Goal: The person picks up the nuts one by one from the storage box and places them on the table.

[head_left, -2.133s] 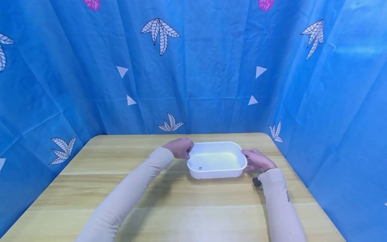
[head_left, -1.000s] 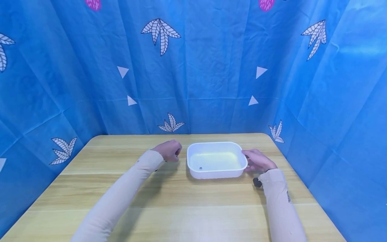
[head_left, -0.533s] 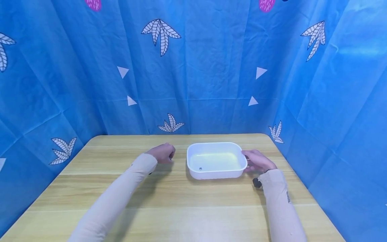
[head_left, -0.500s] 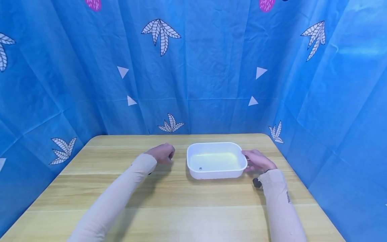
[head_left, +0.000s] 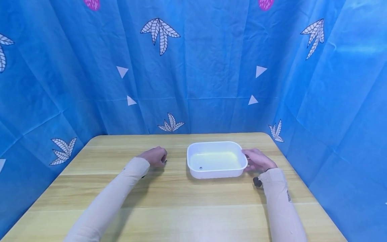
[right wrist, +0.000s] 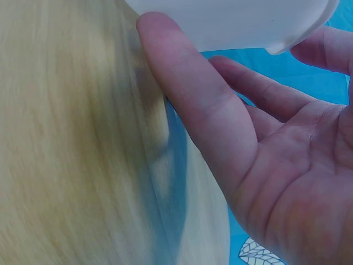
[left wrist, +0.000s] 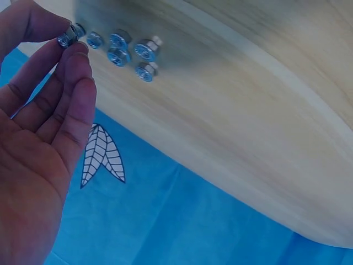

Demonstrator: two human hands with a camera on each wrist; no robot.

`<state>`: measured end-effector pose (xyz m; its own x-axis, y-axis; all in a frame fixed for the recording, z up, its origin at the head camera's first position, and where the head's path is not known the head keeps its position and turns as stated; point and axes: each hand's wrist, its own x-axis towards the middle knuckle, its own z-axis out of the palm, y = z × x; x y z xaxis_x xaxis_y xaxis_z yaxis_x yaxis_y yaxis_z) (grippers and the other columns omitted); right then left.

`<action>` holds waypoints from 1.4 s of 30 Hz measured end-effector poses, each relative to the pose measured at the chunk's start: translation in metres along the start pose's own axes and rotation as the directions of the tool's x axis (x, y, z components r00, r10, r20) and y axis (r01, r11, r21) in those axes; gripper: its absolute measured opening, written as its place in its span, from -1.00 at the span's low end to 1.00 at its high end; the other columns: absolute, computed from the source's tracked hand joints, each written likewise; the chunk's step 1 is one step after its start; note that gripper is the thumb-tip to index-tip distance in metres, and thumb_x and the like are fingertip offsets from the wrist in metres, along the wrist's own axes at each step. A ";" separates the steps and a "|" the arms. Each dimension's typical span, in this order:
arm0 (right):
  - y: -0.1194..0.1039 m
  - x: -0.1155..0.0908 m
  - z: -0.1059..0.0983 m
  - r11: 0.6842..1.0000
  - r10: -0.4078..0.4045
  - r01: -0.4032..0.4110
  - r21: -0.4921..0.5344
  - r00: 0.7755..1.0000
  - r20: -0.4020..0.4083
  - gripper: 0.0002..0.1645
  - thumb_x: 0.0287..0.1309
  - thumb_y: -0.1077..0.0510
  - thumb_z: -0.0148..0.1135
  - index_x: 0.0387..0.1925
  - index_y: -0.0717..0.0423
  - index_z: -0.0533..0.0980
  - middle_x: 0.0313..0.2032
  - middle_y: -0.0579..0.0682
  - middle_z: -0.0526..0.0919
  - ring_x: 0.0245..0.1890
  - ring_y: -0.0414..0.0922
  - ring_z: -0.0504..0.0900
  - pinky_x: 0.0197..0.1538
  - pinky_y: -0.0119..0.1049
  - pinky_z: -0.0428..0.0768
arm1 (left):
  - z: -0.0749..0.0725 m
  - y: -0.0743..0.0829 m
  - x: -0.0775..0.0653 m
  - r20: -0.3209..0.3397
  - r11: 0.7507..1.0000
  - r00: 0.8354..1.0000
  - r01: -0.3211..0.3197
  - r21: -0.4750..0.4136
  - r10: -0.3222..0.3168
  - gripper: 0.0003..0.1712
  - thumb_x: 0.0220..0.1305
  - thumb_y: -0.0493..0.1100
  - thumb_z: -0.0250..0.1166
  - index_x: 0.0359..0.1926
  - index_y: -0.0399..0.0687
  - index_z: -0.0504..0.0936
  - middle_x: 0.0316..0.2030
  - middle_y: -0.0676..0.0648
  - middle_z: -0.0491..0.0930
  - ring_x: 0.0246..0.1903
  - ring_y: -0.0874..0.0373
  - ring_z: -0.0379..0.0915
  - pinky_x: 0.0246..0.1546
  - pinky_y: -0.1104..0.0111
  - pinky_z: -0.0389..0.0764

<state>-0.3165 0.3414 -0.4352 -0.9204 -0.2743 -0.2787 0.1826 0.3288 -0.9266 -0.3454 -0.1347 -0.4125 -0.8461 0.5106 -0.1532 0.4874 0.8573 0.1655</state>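
My left hand (head_left: 153, 156) is low over the table, left of a white plastic tub (head_left: 217, 174). Its thumb and index finger pinch a short metal bolt (left wrist: 71, 35), seen in the left wrist view. Several like it stand on the wood just past the fingertips, among them a bolt (left wrist: 146, 51) with a cross-slotted head; the hand hides them in the head view. My right hand (head_left: 257, 159) holds the tub at its right end, fingers at the rim and against the outer wall (right wrist: 231, 25). One small shiny piece (head_left: 201, 168) lies in the tub's near left corner.
The pale wooden table (head_left: 193, 208) has rounded far corners. Blue patterned curtain (head_left: 211, 67) hangs behind it and along both sides. A dark knob-like object (head_left: 257, 182) is by the right wrist.
My left hand has moved left and slightly nearer, from the tub's left rim to the bolts on the table, and now pinches one. Right hand and tub have stayed put.
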 end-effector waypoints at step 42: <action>0.000 0.003 -0.002 1.000 -0.010 0.010 0.007 1.000 0.019 -0.33 0.62 -0.07 -0.17 0.43 0.37 0.31 0.14 0.19 0.63 -0.04 -0.12 0.72 0.02 -0.11 0.75 | -0.036 0.006 -0.003 -0.127 0.997 0.992 -0.035 -0.064 0.027 -0.92 0.28 -0.28 0.26 -0.34 -0.10 0.68 -0.41 -0.03 0.63 -0.41 0.15 0.47 -0.32 0.34 0.55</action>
<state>-0.3197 0.3427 -0.4351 -0.9154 -0.2947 -0.2742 0.1759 0.3199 -0.9310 -0.3478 -0.1338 -0.3757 -0.8532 0.5211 -0.0237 0.5022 0.8328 0.2330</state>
